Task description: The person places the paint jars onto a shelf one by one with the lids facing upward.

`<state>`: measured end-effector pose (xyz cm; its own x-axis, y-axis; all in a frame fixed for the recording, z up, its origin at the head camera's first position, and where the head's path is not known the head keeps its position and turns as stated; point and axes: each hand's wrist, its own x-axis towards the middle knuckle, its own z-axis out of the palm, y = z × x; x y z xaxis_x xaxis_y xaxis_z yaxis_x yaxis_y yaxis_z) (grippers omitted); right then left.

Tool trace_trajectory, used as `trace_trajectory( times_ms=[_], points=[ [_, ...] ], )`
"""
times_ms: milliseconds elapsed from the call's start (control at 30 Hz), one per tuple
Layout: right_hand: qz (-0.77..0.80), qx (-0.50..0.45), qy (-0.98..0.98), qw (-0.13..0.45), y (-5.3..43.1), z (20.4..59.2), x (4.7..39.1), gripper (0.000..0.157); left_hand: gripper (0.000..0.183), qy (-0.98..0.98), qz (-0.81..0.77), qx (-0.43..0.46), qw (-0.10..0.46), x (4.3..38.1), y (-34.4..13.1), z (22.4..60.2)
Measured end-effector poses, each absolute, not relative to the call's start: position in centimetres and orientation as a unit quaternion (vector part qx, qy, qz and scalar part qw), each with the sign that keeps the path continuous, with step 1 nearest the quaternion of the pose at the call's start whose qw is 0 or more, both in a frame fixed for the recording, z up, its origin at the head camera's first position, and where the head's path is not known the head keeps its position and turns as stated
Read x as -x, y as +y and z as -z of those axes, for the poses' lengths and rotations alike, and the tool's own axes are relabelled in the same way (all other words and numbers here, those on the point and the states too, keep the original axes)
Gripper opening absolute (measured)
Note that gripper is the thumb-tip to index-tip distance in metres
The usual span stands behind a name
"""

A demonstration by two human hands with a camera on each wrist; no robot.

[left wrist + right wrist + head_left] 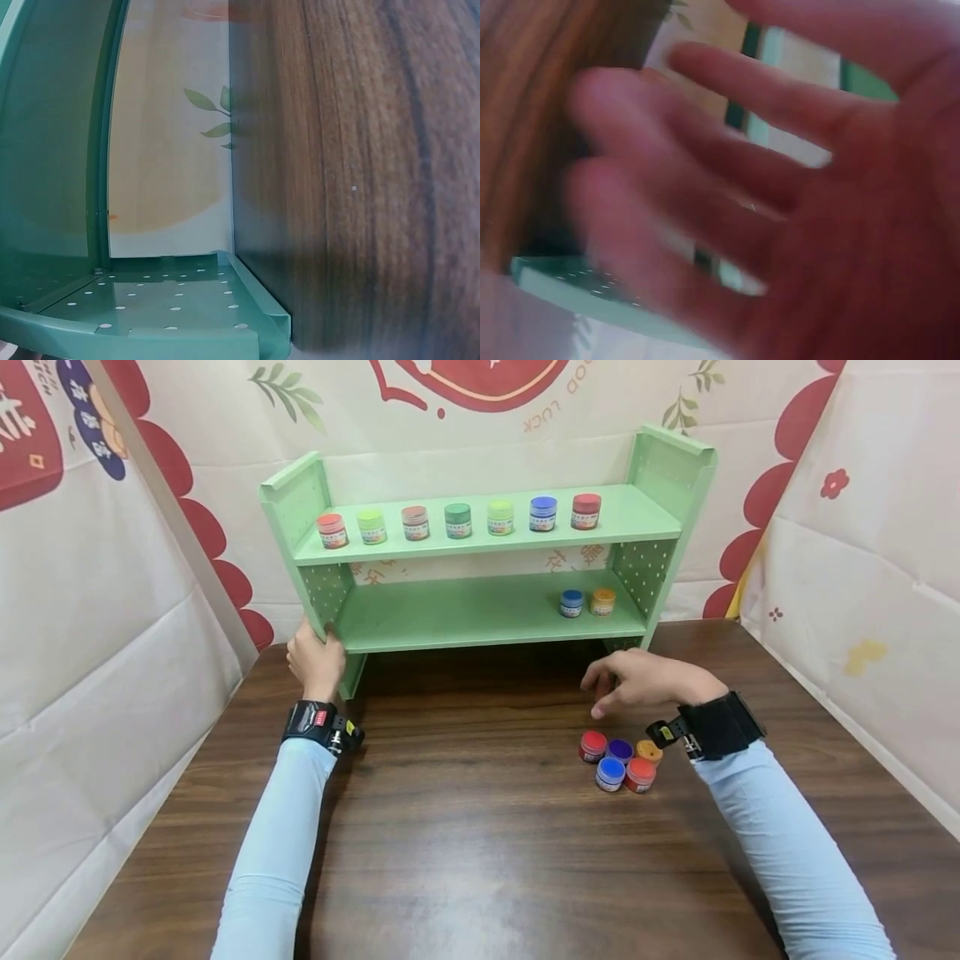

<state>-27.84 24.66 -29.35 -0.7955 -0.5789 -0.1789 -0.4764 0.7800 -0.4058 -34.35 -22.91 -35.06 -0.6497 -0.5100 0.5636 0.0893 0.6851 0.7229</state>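
Observation:
A light green two-tier shelf [480, 610] stands at the back of the table. My left hand [315, 662] grips the lower part of its left side panel; in the left wrist view the perforated panel [165, 300] shows close up. My right hand [637, 681] is in the air in front of the shelf's right end, empty, with loosely bent, spread fingers. Just in front of it, a small cluster of paint jars sits on the table: a red-lidded jar [592, 746], a purple one [620, 751], an orange one [648, 752], a blue one [611, 773] and an orange-red one [641, 774].
Several jars line the upper shelf, from a coral-lidded jar [332, 531] on the left to a dark red one [586, 512]. On the lower shelf's right side are a blue jar [572, 603] and a yellow-orange jar [603, 602]. Printed cloth [862, 568] surrounds the brown table [465, 835].

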Motion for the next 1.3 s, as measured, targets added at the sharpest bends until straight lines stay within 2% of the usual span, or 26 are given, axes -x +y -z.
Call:
trace_trajectory(
  times_ms=[100, 167, 367, 767, 1100, 1300],
  points=[
    [0.172, 0.277, 0.921, 0.215, 24.5, 29.9, 27.8, 0.059, 0.015, -0.824, 0.377, -0.133, 0.4, 34.3, -23.0, 34.9],
    [0.169, 0.274, 0.916, 0.238, 24.5, 30.1, 27.8, 0.064, 0.016, -0.824, 0.378, -0.136, 0.399, 34.3, -22.9, 34.9],
    [0.17, 0.263, 0.908, 0.277, 24.1, 31.3, 27.8, 0.056, 0.016, -0.827, 0.383, -0.128, 0.391, 34.3, -22.9, 35.0],
    [0.171, 0.267, 0.905, 0.285, 23.3, 32.0, 27.9, 0.039, 0.014, -0.828, 0.381, -0.131, 0.39, 34.3, -22.8, 35.0],
    [0.198, 0.24, 0.891, 0.332, 23.0, 32.0, 27.7, 0.03, 0.014, -0.829, 0.38, -0.128, 0.389, 34.3, -23.0, 35.0],
    [0.175, 0.263, 0.897, 0.31, 22.8, 32.0, 27.8, 0.02, 0.014, -0.83, 0.378, -0.131, 0.39, 34.3, -23.0, 35.0]
  ],
)
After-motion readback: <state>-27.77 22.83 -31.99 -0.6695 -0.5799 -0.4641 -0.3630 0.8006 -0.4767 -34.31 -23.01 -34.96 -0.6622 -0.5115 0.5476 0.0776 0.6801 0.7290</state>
